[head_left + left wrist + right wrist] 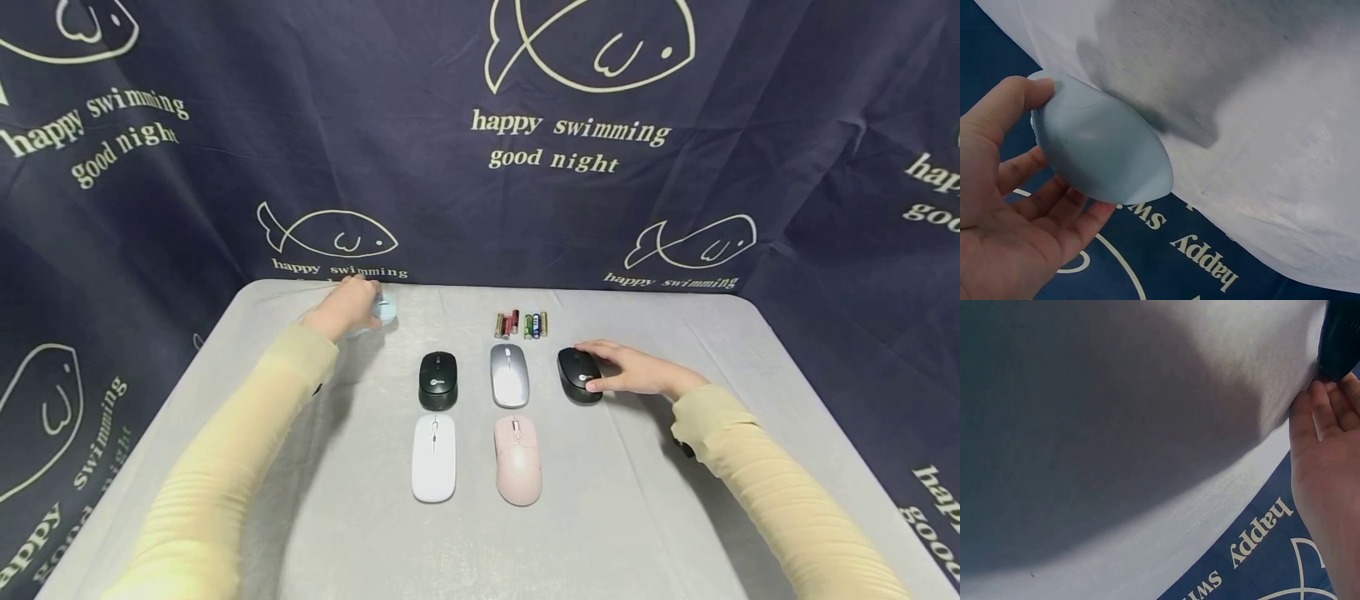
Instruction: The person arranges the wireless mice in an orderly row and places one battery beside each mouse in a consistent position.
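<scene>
At the table's far left, my left hand (347, 307) grips a light blue computer mouse (1104, 144). In the left wrist view its thumb lies on one end of the smooth shell and the fingers curl under the other side; in the head view the hand covers much of the mouse. On the right, my right hand (632, 369) holds a black mouse (576, 377) on the table, thumb on its near side and fingers at its far side. The right wrist view catches only part of that dark mouse (1340, 340) beside the fingertips.
Between the hands sit another black mouse (438, 381) and a silver mouse (510, 377). Nearer me lie a white mouse (433, 458) and a pink mouse (518, 462). Several small batteries (528, 325) stand in two groups near the back edge, before a dark blue printed cloth (450, 225).
</scene>
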`<act>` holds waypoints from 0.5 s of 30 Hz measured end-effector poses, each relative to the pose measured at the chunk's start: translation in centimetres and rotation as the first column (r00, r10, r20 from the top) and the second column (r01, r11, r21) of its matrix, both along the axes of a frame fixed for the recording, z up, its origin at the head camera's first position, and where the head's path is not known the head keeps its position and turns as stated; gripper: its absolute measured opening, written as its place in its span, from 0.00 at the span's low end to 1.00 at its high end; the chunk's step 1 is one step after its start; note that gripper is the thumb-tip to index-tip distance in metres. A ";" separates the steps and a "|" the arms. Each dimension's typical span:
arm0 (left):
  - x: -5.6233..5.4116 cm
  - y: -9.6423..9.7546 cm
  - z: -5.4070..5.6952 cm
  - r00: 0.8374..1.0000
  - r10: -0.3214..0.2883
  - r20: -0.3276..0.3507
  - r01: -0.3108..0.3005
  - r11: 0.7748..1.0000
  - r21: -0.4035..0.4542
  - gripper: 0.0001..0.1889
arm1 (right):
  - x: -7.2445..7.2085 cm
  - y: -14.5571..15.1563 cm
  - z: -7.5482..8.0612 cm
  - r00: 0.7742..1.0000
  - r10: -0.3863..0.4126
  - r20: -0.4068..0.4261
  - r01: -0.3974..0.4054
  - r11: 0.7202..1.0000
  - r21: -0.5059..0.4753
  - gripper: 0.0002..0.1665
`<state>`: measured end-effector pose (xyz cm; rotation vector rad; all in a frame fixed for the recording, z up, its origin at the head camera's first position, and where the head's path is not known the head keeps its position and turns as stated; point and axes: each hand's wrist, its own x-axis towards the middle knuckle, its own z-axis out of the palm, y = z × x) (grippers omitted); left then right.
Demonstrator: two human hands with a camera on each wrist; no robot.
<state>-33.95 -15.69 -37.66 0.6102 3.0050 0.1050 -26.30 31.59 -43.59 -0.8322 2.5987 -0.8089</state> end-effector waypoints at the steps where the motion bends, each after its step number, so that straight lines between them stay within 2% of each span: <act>1: 0.1 0.0 0.0 1.000 -0.002 -0.004 0.002 1.000 0.002 0.28 | 0.0 0.0 0.0 1.000 0.001 -0.001 -0.001 1.000 0.000 0.43; 15: 0.9 0.7 0.9 0.998 -0.013 -0.061 0.014 1.000 0.024 0.27 | 0.0 0.0 -0.1 1.000 0.002 -0.006 -0.002 1.000 -0.010 0.43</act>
